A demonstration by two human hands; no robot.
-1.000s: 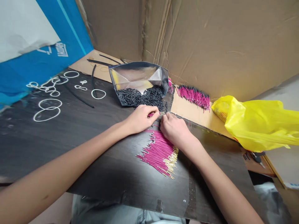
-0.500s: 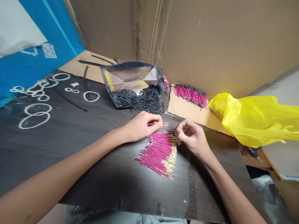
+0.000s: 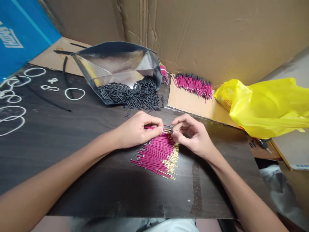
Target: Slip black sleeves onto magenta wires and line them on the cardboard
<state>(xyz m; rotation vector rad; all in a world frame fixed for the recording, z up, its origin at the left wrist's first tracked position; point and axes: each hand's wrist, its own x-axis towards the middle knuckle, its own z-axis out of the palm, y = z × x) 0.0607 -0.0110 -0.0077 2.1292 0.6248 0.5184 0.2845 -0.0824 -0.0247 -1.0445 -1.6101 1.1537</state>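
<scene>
My left hand [image 3: 138, 130] is closed in a pinch on a pink wire with a gold tip, held just above a fanned pile of pink wires [image 3: 156, 154] on the dark board [image 3: 72, 154]. My right hand [image 3: 193, 135] faces it, thumb and forefinger pinched on a small black sleeve at the wire's gold end. Behind the hands an open silver bag [image 3: 116, 69] spills several short black sleeves [image 3: 135, 95] onto the board.
A second heap of pink wires with dark ends [image 3: 193, 85] lies on cardboard at the back. A yellow plastic bag [image 3: 263, 106] sits at the right. White rubber rings [image 3: 74, 93] and black tubing lie at the left. Cardboard walls [image 3: 205, 35] close the back.
My right hand has come back from the right to meet the left hand at the wire's tip. The camera has shifted, so everything sits lower left in view.
</scene>
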